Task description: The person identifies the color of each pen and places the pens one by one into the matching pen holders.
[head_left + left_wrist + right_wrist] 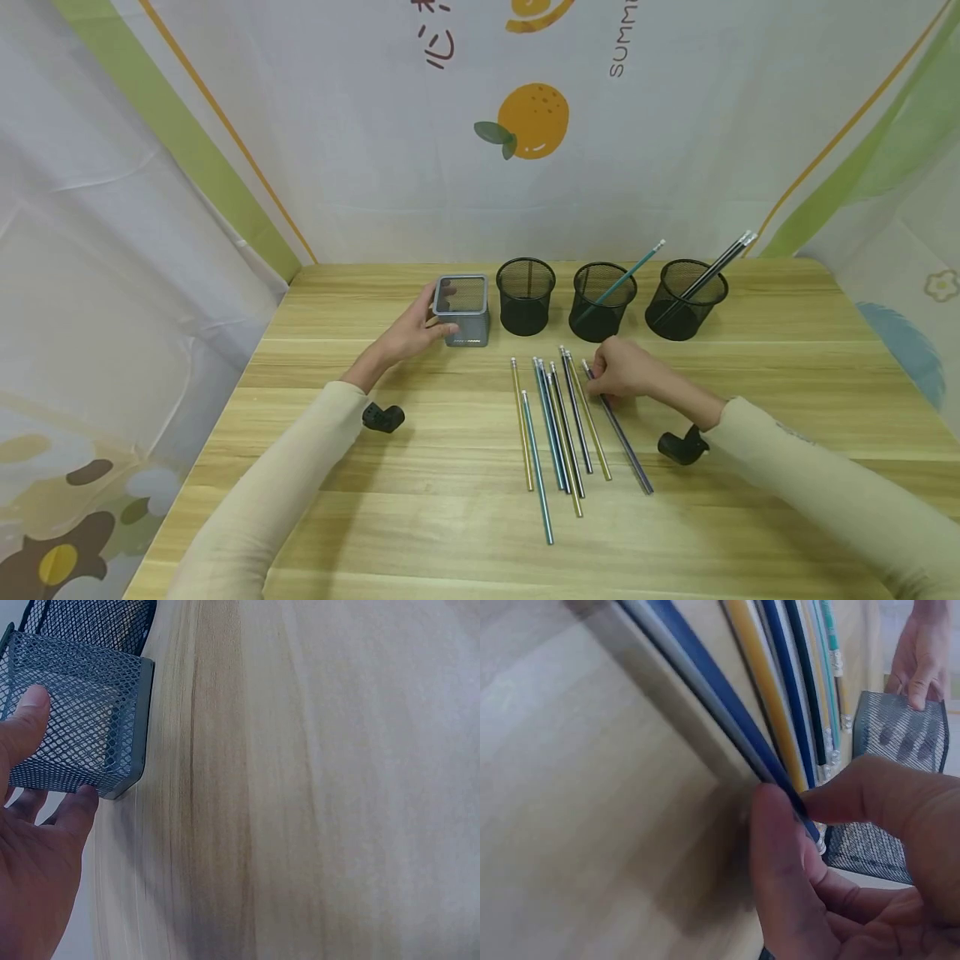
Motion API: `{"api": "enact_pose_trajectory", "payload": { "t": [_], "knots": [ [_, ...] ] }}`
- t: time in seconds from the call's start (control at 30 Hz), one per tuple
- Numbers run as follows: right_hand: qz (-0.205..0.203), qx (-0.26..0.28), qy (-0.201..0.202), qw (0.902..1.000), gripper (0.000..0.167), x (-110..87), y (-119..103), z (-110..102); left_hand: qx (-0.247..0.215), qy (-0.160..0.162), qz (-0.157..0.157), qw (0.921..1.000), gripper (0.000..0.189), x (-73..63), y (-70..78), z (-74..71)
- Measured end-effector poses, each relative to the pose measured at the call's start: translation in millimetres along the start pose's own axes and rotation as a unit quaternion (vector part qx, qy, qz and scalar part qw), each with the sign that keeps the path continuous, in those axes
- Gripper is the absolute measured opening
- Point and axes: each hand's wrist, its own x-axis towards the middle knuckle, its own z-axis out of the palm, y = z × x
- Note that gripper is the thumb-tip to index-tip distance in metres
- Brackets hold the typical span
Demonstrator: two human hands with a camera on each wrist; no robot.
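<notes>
Blue pencil [627, 445]: likely light, stiff, slick; best held near eleven-o'clock eraser end [586, 364]. Right hand [624, 371] pinches it there; left hand [411, 333] grips grey holder [470, 328].

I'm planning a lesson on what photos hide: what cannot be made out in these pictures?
Gripped stretch of the pinched pencil: right wrist view, hidden by the right hand.
Count of dark pencils in the rightmost cup: head view, they overlap.
End of the cloth word starting SUMM: head view, cut off by the top edge.
Any lettering on the loose pencils: head view, too small.
</notes>
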Motion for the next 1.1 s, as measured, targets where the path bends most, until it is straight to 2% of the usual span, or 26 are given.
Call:
{"api": "enact_pose_trajectory", "payload": {
  "t": [0.27,0.53,0.67,0.93,1.1],
  "knots": [
    [-0.024,0.052,0.006,0.9983,0.017,-4.8,2,-13,0.001,0.002,-0.004,1.0,0.073,-0.1,-0.3,-0.3],
    [-0.021,0.076,0.027,0.9965,0.007,-10.4,1,-30,0.007,0.001,-0.004,1.0,0.073,-0.6,1.9,0.0],
    [-0.02,0.1,0.03,0.9943,0.008,-12.1,-1,-36,0.007,0.001,-0.003,1.0,0.073,-0.4,1.2,-0.4],
    [-0.026,0.13,0.064,0.9891,0.012,-14.9,-11,-44,0.0,0.003,-0.003,1.0,0.074,0.3,0.0,-0.1],
    [-0.047,0.104,0.108,0.9876,0.012,-18.5,-23,-45,0.0,0.003,-0.006,1.0,0.074,1.1,-0.7,0.0]
  ]
}}
